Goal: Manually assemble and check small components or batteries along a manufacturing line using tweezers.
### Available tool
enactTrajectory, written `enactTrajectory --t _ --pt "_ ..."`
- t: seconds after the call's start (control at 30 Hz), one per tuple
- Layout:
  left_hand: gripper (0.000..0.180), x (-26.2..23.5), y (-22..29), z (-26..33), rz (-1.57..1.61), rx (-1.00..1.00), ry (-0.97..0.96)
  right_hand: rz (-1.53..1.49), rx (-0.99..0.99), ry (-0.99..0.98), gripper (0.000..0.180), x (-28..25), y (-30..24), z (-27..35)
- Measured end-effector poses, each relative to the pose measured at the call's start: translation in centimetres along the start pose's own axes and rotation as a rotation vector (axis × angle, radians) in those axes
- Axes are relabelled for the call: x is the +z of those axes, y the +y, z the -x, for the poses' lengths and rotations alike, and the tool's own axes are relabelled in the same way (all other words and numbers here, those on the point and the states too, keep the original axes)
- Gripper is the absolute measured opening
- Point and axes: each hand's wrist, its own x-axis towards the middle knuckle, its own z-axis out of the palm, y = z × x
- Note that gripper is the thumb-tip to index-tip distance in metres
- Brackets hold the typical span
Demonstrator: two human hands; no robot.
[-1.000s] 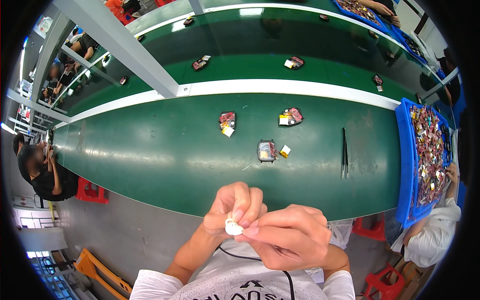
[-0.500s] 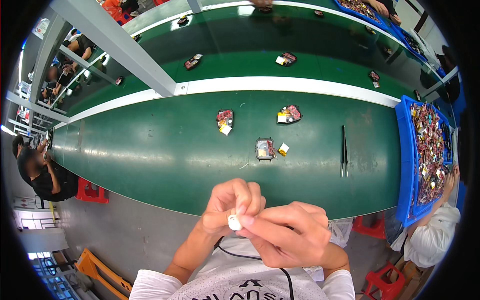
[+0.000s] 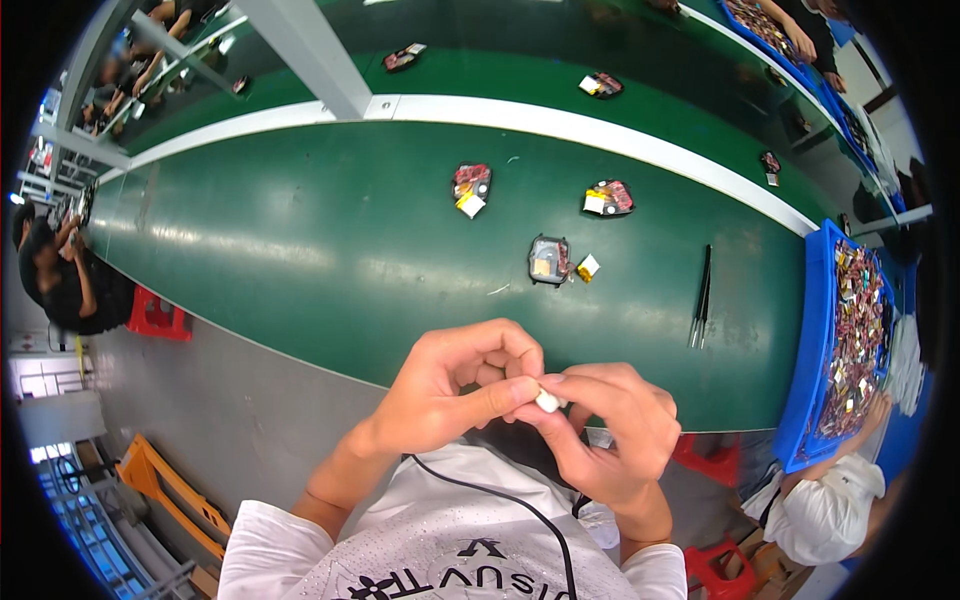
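Both my hands are together near my chest, just in front of the near edge of the green belt (image 3: 300, 250). My left hand (image 3: 450, 385) and my right hand (image 3: 600, 430) pinch one small white piece (image 3: 547, 401) between thumbs and fingertips. Most of the piece is hidden by my fingers. Farther out on the belt lies a small grey-framed part (image 3: 548, 260) with a little yellow piece (image 3: 588, 267) beside it. Two more small red and yellow parts (image 3: 470, 187) (image 3: 607, 198) lie behind those.
A pair of dark tweezers (image 3: 700, 297) lies on the belt at the right. A blue tray (image 3: 812, 330) full of several small parts stands at the right edge, with a person in white beside it. Other people sit at the far left. Red stools stand below the belt.
My hands have shifted slightly to the right and turned the small white piece between the fingertips. The parts on the belt lie as before.
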Motion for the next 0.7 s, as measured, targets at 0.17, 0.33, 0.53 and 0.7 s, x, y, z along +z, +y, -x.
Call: enactTrajectory --t 0.17,0.33,0.53,0.7 --pt "0.015 -1.1 0.3 2.1 -0.210 0.150 0.028 -0.198 0.150 0.070 0.023 -0.5 1.0 1.7" --pt "0.024 -7.4 -1.4 9.8 -0.110 0.210 0.077 -0.468 0.531 0.037 0.020 -1.5 0.4 3.9" --pt "0.015 -15.8 -18.1 15.1 -0.509 -0.178 0.831 -0.570 0.591 -0.016 0.018 -1.6 -0.1 5.9" --pt "0.010 -13.9 -25.0 15.1 -0.598 -0.183 0.728 -0.562 0.562 -0.058 0.017 -1.3 -1.1 7.3"
